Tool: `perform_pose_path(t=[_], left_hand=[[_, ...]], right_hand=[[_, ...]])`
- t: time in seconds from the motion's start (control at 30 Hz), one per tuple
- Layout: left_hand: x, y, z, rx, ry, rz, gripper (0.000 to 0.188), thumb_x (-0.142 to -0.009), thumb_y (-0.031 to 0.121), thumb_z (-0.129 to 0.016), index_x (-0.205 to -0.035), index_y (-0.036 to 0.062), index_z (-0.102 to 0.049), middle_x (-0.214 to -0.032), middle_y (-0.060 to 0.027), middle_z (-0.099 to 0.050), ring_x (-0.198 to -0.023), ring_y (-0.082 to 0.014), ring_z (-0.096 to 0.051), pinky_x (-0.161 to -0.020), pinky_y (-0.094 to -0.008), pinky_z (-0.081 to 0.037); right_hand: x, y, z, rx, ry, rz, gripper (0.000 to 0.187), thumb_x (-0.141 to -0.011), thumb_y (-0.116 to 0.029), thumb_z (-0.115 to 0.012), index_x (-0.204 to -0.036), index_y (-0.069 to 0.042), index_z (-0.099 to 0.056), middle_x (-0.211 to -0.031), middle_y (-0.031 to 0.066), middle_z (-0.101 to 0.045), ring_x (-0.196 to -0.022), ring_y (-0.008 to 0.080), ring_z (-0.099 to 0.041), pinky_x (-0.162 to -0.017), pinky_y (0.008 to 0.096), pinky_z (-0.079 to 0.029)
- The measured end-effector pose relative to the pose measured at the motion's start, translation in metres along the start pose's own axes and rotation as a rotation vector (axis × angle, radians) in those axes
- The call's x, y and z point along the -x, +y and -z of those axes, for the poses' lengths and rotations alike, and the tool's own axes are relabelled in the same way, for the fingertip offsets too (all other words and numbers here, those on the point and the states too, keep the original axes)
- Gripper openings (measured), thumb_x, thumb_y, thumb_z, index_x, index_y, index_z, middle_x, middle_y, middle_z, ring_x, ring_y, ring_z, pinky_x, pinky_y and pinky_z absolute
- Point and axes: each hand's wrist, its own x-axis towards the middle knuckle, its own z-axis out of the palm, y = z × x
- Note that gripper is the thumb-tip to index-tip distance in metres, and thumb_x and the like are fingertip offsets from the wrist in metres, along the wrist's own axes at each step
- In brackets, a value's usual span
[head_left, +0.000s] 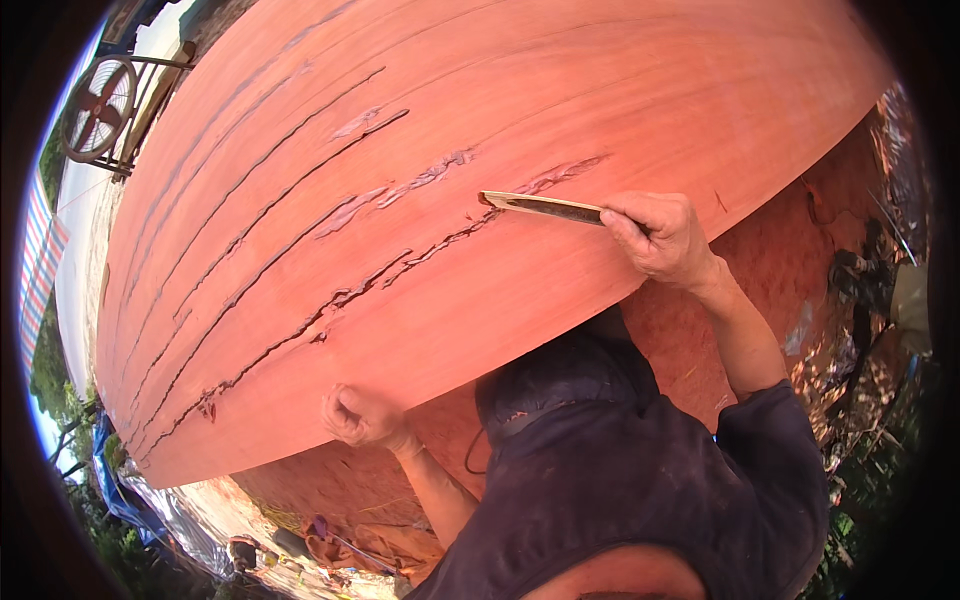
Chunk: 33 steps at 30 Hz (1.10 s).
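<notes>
The right hand [655,238] grips a slim, pale-edged, dark-faced strip [548,207], its tip at a jagged dark crack [345,297] in the broad, reddish, wood-like slab [640,100]. The left hand [365,417] curls loosely closed by the near edge. A low, steady tip should follow the crack best.

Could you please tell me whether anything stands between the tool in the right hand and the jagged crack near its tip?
Nothing visible does. The right hand holds the thin tool, its tip right at the jagged crack; contact is hard to judge. The left hand is away, near the edge of the wooden slab.
</notes>
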Motion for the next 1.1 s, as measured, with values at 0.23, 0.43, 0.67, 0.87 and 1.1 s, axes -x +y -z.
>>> perform_pose_path(t=[0.23,0.43,0.67,0.87,1.1], left_hand=[[0.000,0.001,-0.002,0.015,0.018,0.018,0.016,-0.100,0.014,-0.060,-0.095,0.0023,-0.068,-0.104,-0.0119,-0.069,-0.101,-0.0304,-0.063,-0.091,-0.0427,-0.051],[-0.001,-0.001,0.000,0.033,0.016,-0.014,0.017,-0.100,0.015,-0.059,-0.093,0.0015,-0.067,-0.103,-0.0116,-0.067,-0.097,-0.0298,-0.063,-0.089,-0.0428,-0.052],[0.000,-0.012,0.001,0.070,0.002,-0.091,0.024,-0.102,0.020,-0.055,-0.093,0.0019,-0.067,-0.099,-0.0120,-0.067,-0.096,-0.0301,-0.062,-0.089,-0.0454,-0.050],[-0.016,0.061,0.015,0.611,-0.246,0.123,0.046,-0.108,0.036,-0.047,-0.117,-0.0061,-0.064,-0.118,-0.0172,-0.067,-0.111,-0.0295,-0.063,-0.102,-0.0443,-0.050],[-0.021,0.249,0.015,1.996,-1.439,0.262,0.099,-0.080,0.093,-0.050,-0.114,0.0009,-0.066,-0.128,-0.0188,-0.060,-0.127,-0.0312,-0.055,-0.113,-0.0495,-0.040]], right_hand=[[-0.039,0.000,0.004,0.065,-0.166,-0.002,0.009,-0.091,-0.012,-0.067,-0.090,-0.005,-0.072,-0.070,0.0159,-0.061,-0.059,0.0322,-0.058,-0.055,0.0407,-0.045],[-0.043,-0.010,0.000,-0.023,-0.178,0.043,0.010,-0.091,-0.011,-0.066,-0.091,-0.003,-0.072,-0.071,0.0155,-0.062,-0.059,0.0300,-0.059,-0.056,0.0386,-0.047],[-0.001,-0.004,0.013,-0.331,0.095,-0.198,0.014,-0.098,-0.011,-0.066,-0.098,0.000,-0.075,-0.067,0.0008,-0.060,-0.063,0.0084,-0.054,-0.057,0.0284,-0.043],[0.055,0.002,-0.002,-0.602,0.193,-0.416,0.020,-0.101,-0.018,-0.067,-0.101,0.001,-0.073,-0.073,-0.0057,-0.058,-0.068,0.0037,-0.049,-0.060,0.0250,-0.040],[0.058,0.011,-0.029,-0.836,0.432,-0.404,0.018,-0.103,-0.018,-0.065,-0.103,-0.002,-0.073,-0.070,-0.0056,-0.059,-0.061,0.0027,-0.049,-0.057,0.0210,-0.039]])
